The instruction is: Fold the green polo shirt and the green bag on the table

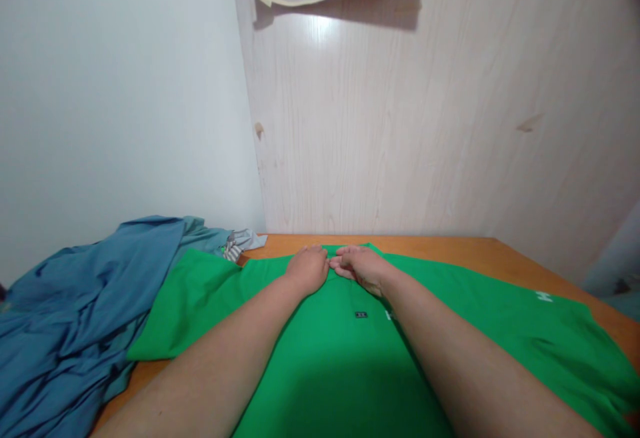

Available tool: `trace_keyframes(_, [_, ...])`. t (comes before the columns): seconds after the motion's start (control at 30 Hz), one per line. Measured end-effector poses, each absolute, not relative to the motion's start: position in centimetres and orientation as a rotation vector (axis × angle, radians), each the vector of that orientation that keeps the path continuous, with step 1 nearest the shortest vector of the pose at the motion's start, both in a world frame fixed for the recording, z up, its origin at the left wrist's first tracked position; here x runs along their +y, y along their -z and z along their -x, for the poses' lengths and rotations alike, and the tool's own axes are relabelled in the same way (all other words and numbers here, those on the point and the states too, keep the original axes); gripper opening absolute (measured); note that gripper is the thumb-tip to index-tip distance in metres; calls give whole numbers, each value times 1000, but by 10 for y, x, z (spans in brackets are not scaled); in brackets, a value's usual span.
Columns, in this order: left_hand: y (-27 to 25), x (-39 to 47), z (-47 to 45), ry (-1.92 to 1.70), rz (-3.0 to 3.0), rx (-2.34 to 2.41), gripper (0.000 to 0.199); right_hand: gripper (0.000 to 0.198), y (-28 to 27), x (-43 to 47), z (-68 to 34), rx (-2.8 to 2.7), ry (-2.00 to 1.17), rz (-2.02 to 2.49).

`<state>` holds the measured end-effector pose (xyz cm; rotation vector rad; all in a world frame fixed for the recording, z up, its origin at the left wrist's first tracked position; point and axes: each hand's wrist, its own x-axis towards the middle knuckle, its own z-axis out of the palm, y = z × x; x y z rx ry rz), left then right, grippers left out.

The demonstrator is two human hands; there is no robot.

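Evidently your work centres on the neck of the green shirt (345, 365), which lies spread out, front upward, on the orange-brown table (450, 246), its collar (373, 248) near the far edge and its body running back towards you. A small dark label (361, 315) sits on the chest just below your fingers, and a white mark (544, 297) shows on the sleeve to your right.

Both of your hands rest at the neck opening. Your left hand (309, 269) curls over the cloth, palm down; your right hand (361, 267) comes in from the other side with its fingers bent, so that the fingertips of the two nearly meet. Whether either hand pinches the fabric or simply presses on it, I cannot tell, because the knuckles hide the contact.

This looks like close fingertip work, so steady one side of the opening with your left hand and let the right make the small adjustments. Line up the two edges before you press them flat, and lift your forearms slightly, since sleeves or skin dragging over the chest could wrinkle it.

To your left, the shirt's sleeve reaches the heaped blue cloth (95, 291); mind that the two don't snag. A striped grey cloth (245, 241) lies beyond it, near the wood-grained panel (400, 125).
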<state>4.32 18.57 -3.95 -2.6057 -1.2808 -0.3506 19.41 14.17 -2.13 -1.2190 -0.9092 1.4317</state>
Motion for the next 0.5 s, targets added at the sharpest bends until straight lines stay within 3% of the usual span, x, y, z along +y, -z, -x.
trace_keyframes(0.17, [39, 183, -43, 360, 2577, -1244, 32, 24, 8, 143, -206, -947, -1376, 1154])
trace_keyframes(0.27, [37, 181, -42, 387, 2588, -1235, 32, 12, 0, 149, -227, -960, -1065, 1205])
trace_keyframes(0.37, [37, 181, -43, 431, 2601, -1252, 34, 18, 1, 153, -252, -1027, -654, 1457])
trace_keyframes(0.5, [39, 182, -49, 467, 2607, -1262, 40, 29, 11, 153, -270, -1136, -437, 1658])
